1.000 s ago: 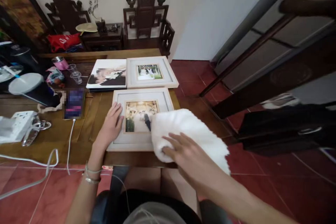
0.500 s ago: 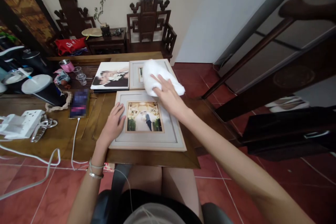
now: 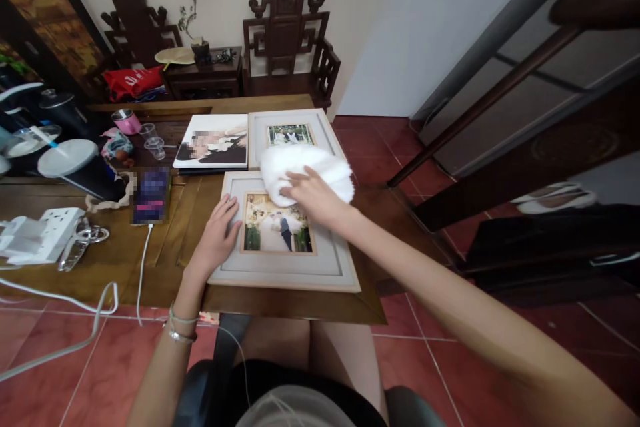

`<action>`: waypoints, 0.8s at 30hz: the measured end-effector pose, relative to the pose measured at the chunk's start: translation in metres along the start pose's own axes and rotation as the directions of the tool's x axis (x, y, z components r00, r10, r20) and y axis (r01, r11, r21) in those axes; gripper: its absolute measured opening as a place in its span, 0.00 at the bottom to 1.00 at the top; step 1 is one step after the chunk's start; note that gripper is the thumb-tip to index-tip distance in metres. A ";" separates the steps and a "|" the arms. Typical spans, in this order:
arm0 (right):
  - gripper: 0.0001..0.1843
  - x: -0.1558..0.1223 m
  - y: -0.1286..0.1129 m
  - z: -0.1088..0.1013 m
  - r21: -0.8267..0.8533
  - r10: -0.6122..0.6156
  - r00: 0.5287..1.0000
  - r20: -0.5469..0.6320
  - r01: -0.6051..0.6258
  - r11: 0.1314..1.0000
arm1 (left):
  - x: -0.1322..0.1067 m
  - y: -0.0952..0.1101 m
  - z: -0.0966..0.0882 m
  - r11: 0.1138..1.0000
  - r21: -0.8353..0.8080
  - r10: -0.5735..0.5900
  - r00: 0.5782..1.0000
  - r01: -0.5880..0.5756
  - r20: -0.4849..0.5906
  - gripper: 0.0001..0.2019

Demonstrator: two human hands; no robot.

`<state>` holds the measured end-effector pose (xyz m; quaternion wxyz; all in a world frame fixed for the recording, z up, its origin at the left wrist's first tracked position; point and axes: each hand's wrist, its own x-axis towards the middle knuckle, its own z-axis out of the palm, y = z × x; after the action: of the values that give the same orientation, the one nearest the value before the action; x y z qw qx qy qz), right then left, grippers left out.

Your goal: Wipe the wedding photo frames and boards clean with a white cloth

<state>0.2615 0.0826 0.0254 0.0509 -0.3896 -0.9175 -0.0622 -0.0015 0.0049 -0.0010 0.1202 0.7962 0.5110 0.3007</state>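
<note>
My right hand (image 3: 313, 195) grips a fluffy white cloth (image 3: 320, 163), which rests over the upper edge of the near picture frame (image 3: 280, 271). That frame lies flat on the table, pale with a light wood border and a wedding photo in its middle. On the frame's left edge lies my left hand (image 3: 220, 233), fingers stretched out and holding nothing. Behind the cloth is a second picture frame (image 3: 257, 127), its lower part covered. A photo panel (image 3: 213, 140) sits to the left of that one, on top of something dark.
On the wooden table (image 3: 185, 240) at left are a phone (image 3: 150, 195) on a cable, a power strip (image 3: 57, 233), a lidded tumbler (image 3: 75, 167) and a pink cup (image 3: 126, 121). Carved chairs (image 3: 287, 33) stand behind. A wooden stand (image 3: 500, 167) rises at right.
My right hand has drawn the cloth down towards me, from the far frame onto the top of the near one. The far frame's photo now shows. My left hand stays put.
</note>
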 end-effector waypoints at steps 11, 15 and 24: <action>0.29 -0.106 -0.058 -0.052 0.246 -0.042 0.986 0.161 0.001 0.969 | 0.001 0.002 0.000 0.999 -0.024 -0.024 1.000 0.025 0.015 0.22; 0.30 -0.131 -0.071 -0.079 0.362 -0.079 0.984 0.161 0.015 0.932 | 0.001 -0.001 0.002 1.000 -0.014 -0.014 1.000 0.014 0.009 0.22; 0.26 -0.035 -0.022 -0.067 0.048 0.190 0.976 -0.106 -0.186 0.981 | 0.000 0.000 0.001 1.000 -0.018 -0.014 1.000 0.014 -0.004 0.21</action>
<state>0.2727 0.0320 0.0846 0.1147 -0.4697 -0.8732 -0.0612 -0.0005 0.0054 -0.0019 0.1283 0.7909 0.5141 0.3061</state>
